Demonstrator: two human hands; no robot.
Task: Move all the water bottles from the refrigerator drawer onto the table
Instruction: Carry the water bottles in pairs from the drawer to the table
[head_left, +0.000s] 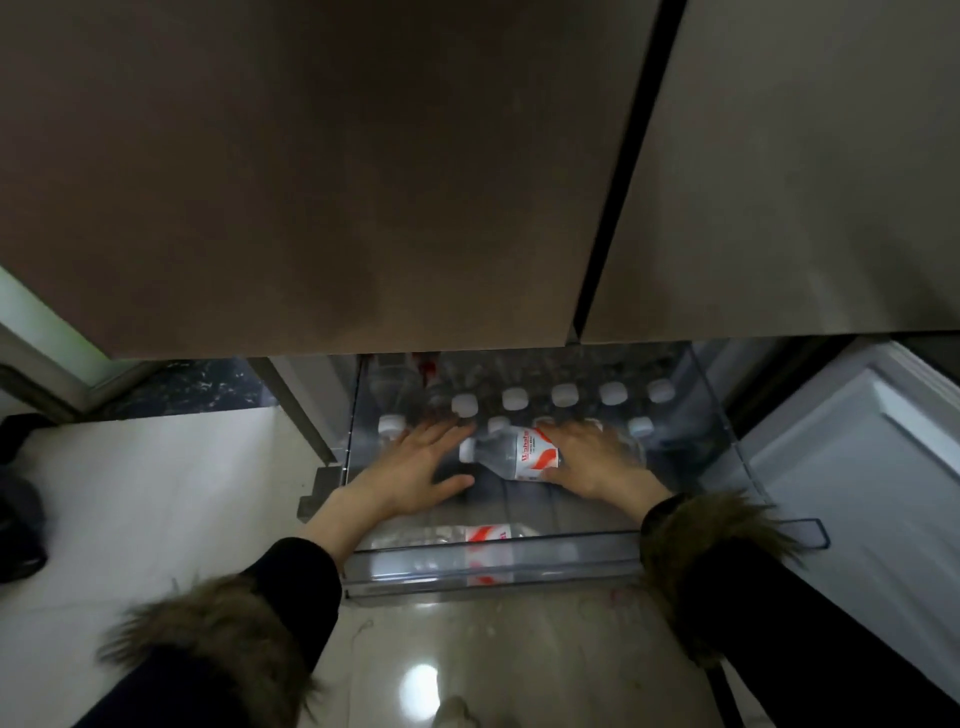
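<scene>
The clear plastic refrigerator drawer (493, 564) is pulled out below the brown fridge doors. Several water bottles with white caps (565, 395) stand upright in rows at its back. One bottle with a red-and-white label (524, 457) lies on its side in the middle, cap pointing left. My right hand (592, 457) is wrapped over the bottom end of this lying bottle. My left hand (421, 465) is spread open just left of its cap, fingers reaching towards the standing bottles. Another labelled bottle (467, 535) lies flat along the drawer's front wall.
Closed brown fridge doors (363, 182) overhang the back of the drawer. An opened white lower door (872, 467) stands at the right. Pale glossy floor (156, 493) lies left and in front. A dark object (21, 519) sits at the far left. No table is in view.
</scene>
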